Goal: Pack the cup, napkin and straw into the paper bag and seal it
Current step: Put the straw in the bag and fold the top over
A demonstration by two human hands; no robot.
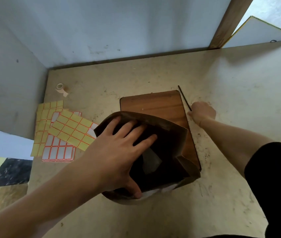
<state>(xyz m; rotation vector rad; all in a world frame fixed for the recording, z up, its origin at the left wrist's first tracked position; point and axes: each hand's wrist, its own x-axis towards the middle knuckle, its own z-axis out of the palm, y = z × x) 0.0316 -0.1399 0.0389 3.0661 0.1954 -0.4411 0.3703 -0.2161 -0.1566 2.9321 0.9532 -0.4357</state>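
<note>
Pinching near end of straw [184, 97] in curled right hand [203, 112], long axis pointing away; bracing paper bag [155, 119] mouth, nearer-left, with straight, spread left hand [117, 146] fingers.

Label sheets [62, 133] left on table [230, 83] — tape roll [61, 89] behind; wooden board [162, 105] centre.

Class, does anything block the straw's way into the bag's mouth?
Only partly. The left hand spreads across the left half of the bag, at its mouth; the right half gapes free. Between the straw, in the right hand, and the bag lies only bare board.
</note>
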